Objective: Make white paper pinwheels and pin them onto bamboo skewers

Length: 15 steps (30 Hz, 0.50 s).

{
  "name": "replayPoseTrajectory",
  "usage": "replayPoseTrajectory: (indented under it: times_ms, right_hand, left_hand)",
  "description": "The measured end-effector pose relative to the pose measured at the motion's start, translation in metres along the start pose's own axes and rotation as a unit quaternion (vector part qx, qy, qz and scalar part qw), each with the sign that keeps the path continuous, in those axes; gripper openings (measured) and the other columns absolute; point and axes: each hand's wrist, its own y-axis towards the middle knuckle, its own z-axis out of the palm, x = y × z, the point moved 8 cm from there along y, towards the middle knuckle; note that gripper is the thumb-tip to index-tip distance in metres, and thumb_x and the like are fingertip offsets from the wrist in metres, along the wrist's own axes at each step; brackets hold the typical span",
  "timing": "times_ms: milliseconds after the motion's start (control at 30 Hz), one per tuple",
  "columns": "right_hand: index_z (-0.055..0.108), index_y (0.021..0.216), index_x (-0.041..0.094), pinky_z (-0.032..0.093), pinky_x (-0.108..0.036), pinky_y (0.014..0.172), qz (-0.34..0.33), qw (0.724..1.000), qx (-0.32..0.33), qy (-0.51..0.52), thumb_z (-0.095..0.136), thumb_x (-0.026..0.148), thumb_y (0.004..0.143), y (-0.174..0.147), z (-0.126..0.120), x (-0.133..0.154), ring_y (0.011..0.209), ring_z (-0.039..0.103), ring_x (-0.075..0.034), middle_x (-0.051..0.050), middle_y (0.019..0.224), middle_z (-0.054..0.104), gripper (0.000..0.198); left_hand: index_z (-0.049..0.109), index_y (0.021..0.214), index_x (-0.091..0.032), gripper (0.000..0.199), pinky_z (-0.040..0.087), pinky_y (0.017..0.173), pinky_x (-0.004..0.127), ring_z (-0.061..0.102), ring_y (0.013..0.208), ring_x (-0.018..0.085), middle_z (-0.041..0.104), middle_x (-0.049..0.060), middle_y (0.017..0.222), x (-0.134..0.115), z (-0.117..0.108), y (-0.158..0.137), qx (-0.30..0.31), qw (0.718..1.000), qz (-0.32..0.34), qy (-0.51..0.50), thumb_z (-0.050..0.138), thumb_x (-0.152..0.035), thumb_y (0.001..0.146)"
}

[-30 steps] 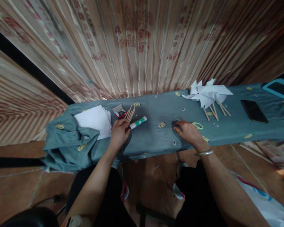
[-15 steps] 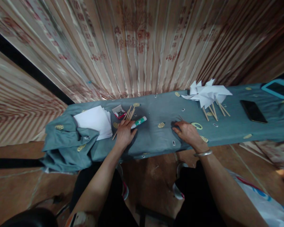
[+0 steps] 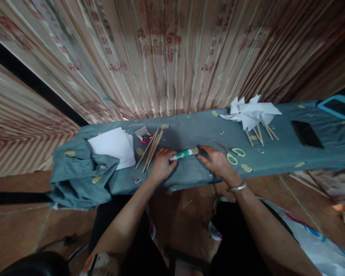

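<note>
The glue stick (image 3: 184, 154) has moved rightward, gripped by the left hand (image 3: 162, 165), the right hand (image 3: 217, 161) loosely parted nearby.

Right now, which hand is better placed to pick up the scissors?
Probably the right hand: it is close beside the scissors, open and seemingly empty. The left hand is farther off and gripping one end of the green-and-white tube.

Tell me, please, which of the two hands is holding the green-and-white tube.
The left hand, closed on one end of the tube. The right hand is apart from it, with cloth visible between.
</note>
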Motion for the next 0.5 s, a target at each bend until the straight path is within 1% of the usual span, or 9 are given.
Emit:
replayPoseTrajectory:
  times_ms: [100, 233, 367, 500]
  right_hand:
    - [0.055, 0.131, 0.010, 0.049, -0.045, 0.102, -0.015, 0.999, 0.019, 0.030, 0.059, 0.030, 0.088, 0.003, 0.008, 0.011, 0.118, 0.062, -0.030, -0.018, 0.128, 0.065, 0.047]
    - [0.061, 0.122, 0.014, 0.049, -0.044, 0.102, -0.037, 0.998, 0.044, 0.035, 0.060, 0.025, 0.086, 0.006, 0.015, 0.020, 0.117, 0.062, -0.029, -0.015, 0.125, 0.067, 0.038]
    - [0.066, 0.109, 0.018, 0.050, -0.042, 0.099, -0.055, 0.997, 0.047, 0.025, 0.061, 0.022, 0.086, 0.007, 0.015, 0.026, 0.113, 0.064, -0.028, -0.012, 0.118, 0.069, 0.024]
    - [0.067, 0.106, 0.018, 0.050, -0.040, 0.099, -0.062, 0.997, 0.048, 0.021, 0.062, 0.021, 0.086, 0.006, 0.016, 0.028, 0.113, 0.064, -0.027, -0.012, 0.118, 0.069, 0.021]
  left_hand:
    - [0.070, 0.097, -0.018, 0.019, 0.049, 0.088, 0.038, 0.059, 0.093, 0.024, 0.069, 0.006, 0.092, -0.003, 0.009, 0.000, 0.005, 0.999, 0.011, -0.050, 0.063, -0.014, 0.080]
    - [0.069, 0.102, -0.018, 0.025, 0.049, 0.089, 0.038, 0.060, 0.097, 0.023, 0.070, 0.007, 0.097, -0.002, 0.012, -0.001, 0.004, 0.996, 0.010, -0.087, 0.067, -0.013, 0.078]
    - [0.069, 0.102, -0.018, 0.026, 0.049, 0.091, 0.038, 0.061, 0.098, 0.023, 0.070, 0.007, 0.102, 0.000, 0.014, -0.001, 0.019, 0.997, 0.002, -0.081, 0.069, -0.013, 0.076]
    - [0.070, 0.098, -0.018, 0.019, 0.049, 0.090, 0.037, 0.060, 0.098, 0.023, 0.070, 0.007, 0.099, 0.000, 0.012, -0.001, 0.033, 0.997, 0.001, -0.065, 0.066, -0.015, 0.080]
